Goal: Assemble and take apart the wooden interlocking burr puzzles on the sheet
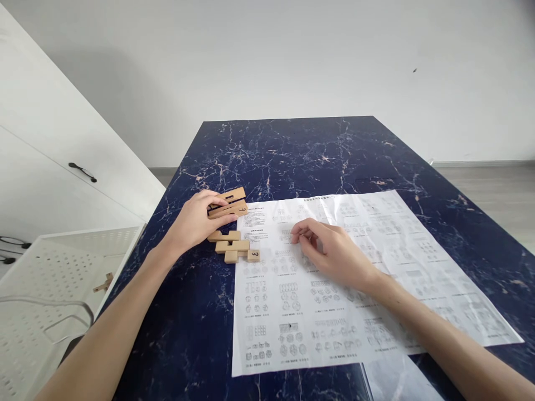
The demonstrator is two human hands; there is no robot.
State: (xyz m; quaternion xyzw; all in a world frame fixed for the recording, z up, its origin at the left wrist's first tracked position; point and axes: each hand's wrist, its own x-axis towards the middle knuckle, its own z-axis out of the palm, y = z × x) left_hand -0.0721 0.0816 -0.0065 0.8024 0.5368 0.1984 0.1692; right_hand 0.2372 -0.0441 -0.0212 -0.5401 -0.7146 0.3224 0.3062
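My left hand (195, 221) is closed on flat wooden puzzle pieces (229, 209) at the sheet's upper left corner, thumb on the near side and fingers on the far side. One has a long slot, and another bears a dark "3". Just nearer me lie several notched wooden pieces (232, 246), set close together and partly over the sheet's left edge; one is also marked "3". Over the printed instruction sheet (267, 303), my right hand (330, 250) has its fingers curled in loosely, with nothing visible in them. Small line diagrams fill the creased paper.
The dark blue marble-patterned table (276, 150) reaches toward a white wall. A transparent-looking sheet (397, 379) lies at the near edge, partly under the paper. To the left are a white perforated bin (54, 267) holding a small wooden piece, and a white cabinet (50, 122).
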